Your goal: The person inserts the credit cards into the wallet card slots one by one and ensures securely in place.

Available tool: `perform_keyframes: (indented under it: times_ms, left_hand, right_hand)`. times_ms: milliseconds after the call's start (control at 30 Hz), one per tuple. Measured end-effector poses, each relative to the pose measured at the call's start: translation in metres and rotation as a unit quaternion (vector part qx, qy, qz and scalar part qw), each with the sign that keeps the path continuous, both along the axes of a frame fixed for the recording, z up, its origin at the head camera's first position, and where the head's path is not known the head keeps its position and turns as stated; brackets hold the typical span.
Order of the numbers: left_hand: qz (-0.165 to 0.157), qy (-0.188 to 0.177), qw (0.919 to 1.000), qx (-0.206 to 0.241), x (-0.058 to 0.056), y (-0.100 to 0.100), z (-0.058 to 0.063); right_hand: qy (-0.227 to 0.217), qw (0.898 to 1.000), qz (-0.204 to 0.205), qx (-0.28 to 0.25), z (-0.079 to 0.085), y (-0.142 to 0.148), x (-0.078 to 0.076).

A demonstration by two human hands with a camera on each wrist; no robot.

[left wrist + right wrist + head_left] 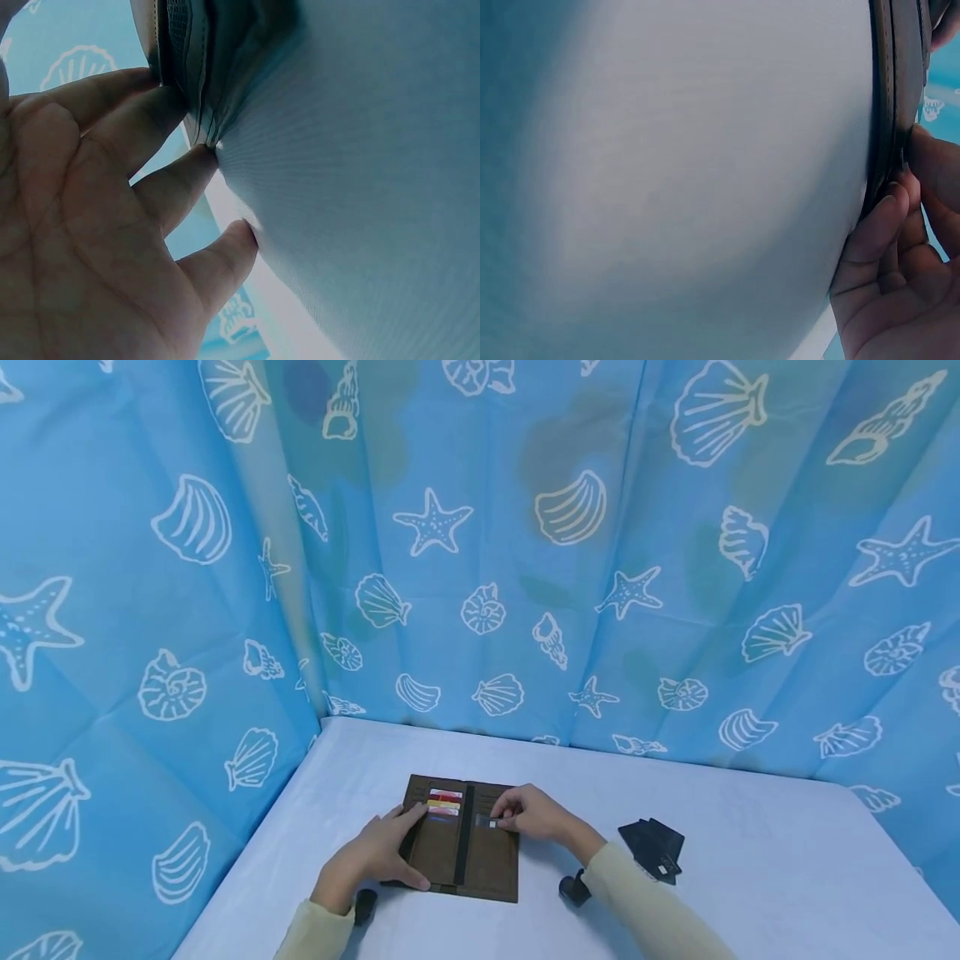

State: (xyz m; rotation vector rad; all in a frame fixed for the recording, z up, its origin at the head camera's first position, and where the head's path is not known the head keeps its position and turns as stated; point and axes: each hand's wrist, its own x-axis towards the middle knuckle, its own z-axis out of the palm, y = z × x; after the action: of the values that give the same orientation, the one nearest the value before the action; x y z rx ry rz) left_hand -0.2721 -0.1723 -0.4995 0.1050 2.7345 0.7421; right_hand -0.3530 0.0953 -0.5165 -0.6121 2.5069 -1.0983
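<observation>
A brown long wallet [491,868] lies spread flat on the white table, a dark strip down its middle. Several colourful cards [445,802] sit in the slots of its left half. My left hand [375,850] rests along the left edge with fingers spread; in the left wrist view its fingertips [202,154] touch the wallet's side [199,67]. On the right half, my right hand [534,814] pinches a dark card [483,820] at a slot. The right wrist view shows the curled right hand [907,262] against the wallet's edge [904,67]; the card is mostly hidden there.
Several black cards [651,847] lie in an overlapping pile right of the wallet. Black wrist devices [573,890] show beneath both forearms. A blue curtain [480,552] with white shell prints hangs behind and left of the white table [780,860].
</observation>
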Motion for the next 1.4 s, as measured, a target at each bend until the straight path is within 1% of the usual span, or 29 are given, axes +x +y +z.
perform_keyframes:
  times_ms: [200, 467, 800, 1033, 1267, 1400]
  left_hand:
    - [-0.004, 0.006, 1.0000, -0.002, -0.0011, -0.0004, 0.0017]
    - [-0.008, 0.004, 0.9999, 0.006, 0.0011, 0.0004, -0.0012]
    - [-0.009, 0.011, 0.9998, 0.013, 0.0036, -0.0017, 0.0015]
    - [-0.012, 0.005, 0.9998, 0.016, 0.0035, -0.0024, 0.0007]
    - [0.001, 0.004, 1.0000, 0.003, 0.0026, 0.0000, -0.0010]
    - [0.002, 0.004, 1.0000, 0.001, 0.0021, 0.0006, -0.0013]
  right_hand:
    - [-0.001, 1.000, 0.012, 0.006, 0.0031, -0.0018, -0.0007]
    - [-0.016, 1.000, 0.024, 0.010, 0.0034, 0.0000, -0.0005]
    - [-0.007, 1.000, 0.028, -0.001, 0.0043, 0.0005, -0.0008]
    - [-0.020, 0.999, 0.028, -0.014, 0.0031, 0.0032, 0.0013]
    - [-0.029, 0.998, 0.045, -0.018, 0.0016, 0.0063, -0.0011]
    - [-0.030, 0.998, 0.053, -0.021, 0.0013, 0.0070, -0.0008]
